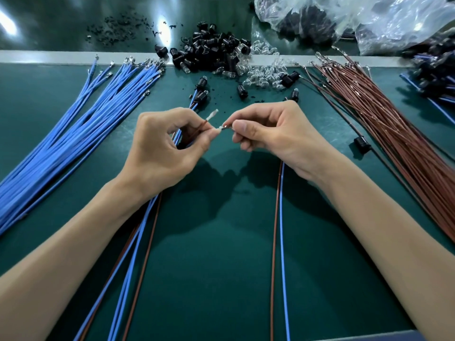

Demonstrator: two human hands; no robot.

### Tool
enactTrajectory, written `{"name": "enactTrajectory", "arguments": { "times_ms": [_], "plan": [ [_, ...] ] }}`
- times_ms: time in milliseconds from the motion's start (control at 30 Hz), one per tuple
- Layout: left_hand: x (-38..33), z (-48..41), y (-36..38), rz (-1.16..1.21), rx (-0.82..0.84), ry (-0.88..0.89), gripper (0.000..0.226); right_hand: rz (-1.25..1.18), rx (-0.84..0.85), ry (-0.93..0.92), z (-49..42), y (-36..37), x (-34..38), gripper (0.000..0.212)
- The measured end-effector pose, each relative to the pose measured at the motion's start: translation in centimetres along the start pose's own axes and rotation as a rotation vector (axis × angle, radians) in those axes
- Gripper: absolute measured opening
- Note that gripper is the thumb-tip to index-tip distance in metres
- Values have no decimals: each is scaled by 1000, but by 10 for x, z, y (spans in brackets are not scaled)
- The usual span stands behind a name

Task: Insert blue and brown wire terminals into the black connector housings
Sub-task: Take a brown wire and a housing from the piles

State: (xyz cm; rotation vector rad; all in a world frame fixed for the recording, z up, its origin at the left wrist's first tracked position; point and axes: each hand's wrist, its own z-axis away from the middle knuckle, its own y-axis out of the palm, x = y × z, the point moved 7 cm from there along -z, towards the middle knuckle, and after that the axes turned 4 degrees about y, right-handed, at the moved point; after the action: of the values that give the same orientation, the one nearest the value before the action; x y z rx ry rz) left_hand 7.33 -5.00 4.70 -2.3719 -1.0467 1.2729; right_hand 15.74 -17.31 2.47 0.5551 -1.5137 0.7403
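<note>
1. Dark green bench mat (221, 254), matte, fills the near view.
2. Pale grey strip (49, 56) crosses the bench's far side, left to right.
3. Beyond it: glossy green surface (61, 20) with white light glare (163, 30) reflected in patches.

I'm looking down at a factory assembly station: a green mat (221, 242) laid with bulk bundles of blue wires (73, 134) and brown wires (384, 124). A heap of black housings (211, 50), loose clear bulbs (263, 75) and a bag (369, 18) of parts line the back.
</note>
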Motion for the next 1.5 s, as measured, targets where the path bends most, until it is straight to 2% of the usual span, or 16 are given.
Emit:
{"name": "enactTrajectory", "arguments": {
  "times_ms": [200, 733, 967, 1267, 1500],
  "plan": [
    [0, 0, 1, 50, 29, -3, 8, -51, -105, -67, 0, -4, 6, 11],
    [1, 1, 0, 62, 30, 7, 6, 37, 3, -54, -1, 7, 3, 11],
    [1, 1, -2, 30, 6, -4, 12, 121, -35, -96, -1, 16, 7, 13],
    [-10, 2, -6, -144, -55, 94, 12, 8, 6, 1, -2, 19, 1, 14],
    [-1, 0, -10, -66, -65, -4, 15, -6, -23, -49, 0, 20, 1, 15]
  ]
}}
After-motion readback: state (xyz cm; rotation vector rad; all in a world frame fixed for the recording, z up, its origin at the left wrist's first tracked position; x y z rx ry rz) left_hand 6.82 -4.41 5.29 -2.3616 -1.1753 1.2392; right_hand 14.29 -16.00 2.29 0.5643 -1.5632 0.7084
